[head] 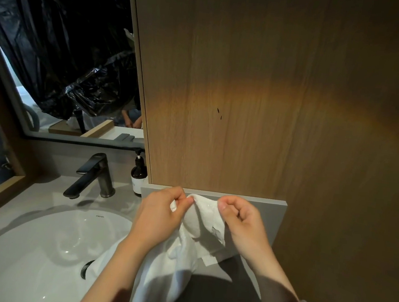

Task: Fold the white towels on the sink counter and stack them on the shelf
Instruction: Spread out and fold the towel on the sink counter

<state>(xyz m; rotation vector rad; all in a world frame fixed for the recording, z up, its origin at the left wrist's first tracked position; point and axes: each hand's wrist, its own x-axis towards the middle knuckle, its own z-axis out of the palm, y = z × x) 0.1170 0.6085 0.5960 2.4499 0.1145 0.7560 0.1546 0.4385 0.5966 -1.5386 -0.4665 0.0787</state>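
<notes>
Black tap (92, 176) stands left of a brown pump bottle (138, 177), near but apart. Black plastic (57, 37) fills most of the mirror (56, 121). Wood panel (274, 85) at right.

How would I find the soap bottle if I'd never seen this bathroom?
Start at the big white sink. Behind it stands a black tap, and just right of the tap, by the edge of the tall wooden panel, is the bottle. It is small and dark brown, with a white label and a pump on top.
</notes>
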